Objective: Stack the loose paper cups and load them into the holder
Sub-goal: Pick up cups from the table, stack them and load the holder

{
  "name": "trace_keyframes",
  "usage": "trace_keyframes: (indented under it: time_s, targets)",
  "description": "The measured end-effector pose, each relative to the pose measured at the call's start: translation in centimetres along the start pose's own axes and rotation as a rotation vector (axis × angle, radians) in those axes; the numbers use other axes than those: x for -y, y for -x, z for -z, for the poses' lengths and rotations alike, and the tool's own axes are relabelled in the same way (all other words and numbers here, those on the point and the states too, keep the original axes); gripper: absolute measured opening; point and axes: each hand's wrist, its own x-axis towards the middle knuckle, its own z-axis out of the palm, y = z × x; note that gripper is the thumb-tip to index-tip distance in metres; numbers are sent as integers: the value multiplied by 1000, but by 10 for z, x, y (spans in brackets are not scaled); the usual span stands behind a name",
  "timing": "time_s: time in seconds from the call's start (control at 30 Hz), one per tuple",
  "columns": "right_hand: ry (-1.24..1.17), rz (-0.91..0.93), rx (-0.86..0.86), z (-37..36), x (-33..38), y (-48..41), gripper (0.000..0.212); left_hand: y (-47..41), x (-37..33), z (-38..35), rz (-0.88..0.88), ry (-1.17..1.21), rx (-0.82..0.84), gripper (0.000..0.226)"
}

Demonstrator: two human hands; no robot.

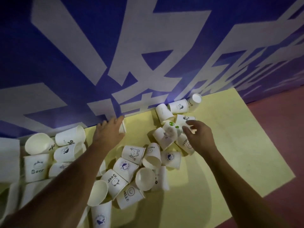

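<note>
Several white printed paper cups lie loose on a yellow mat [230, 145], most of them on their sides. My left hand [108, 131] reaches to the wall and covers a cup [122, 128], with its fingers over the top; only the cup's edge shows. My right hand [199, 135] is at the far cluster, where thumb and fingertips pinch the edge of a blurred cup with green dots [171, 128]. A middle pile includes a bear-print cup [133, 153] and a "HELLO" cup [130, 195]. More cups [39, 143] lie at the left. No holder is recognisable.
A blue wall with big white characters [148, 55] rises right behind the mat. Reddish floor [279, 129] borders the mat on the right and front. A white block [9, 158] sits at the left edge. Bare mat shows to the right of my right arm.
</note>
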Motion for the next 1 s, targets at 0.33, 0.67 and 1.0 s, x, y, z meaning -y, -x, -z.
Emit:
trace_keyframes:
  time_s: [0.33, 0.67, 1.0]
  targets:
    - [-41, -429, 114, -30, -16, -132, 72, 23, -18, 32, 228, 885, -81, 64]
    - [-445, -674, 121, -43, 17, -159, 57, 69, -17, 61, 255, 1176, -132, 70]
    - [-440, -330, -23, -31, 44, -99, 53, 102, 19, 69, 199, 1310, -194, 68]
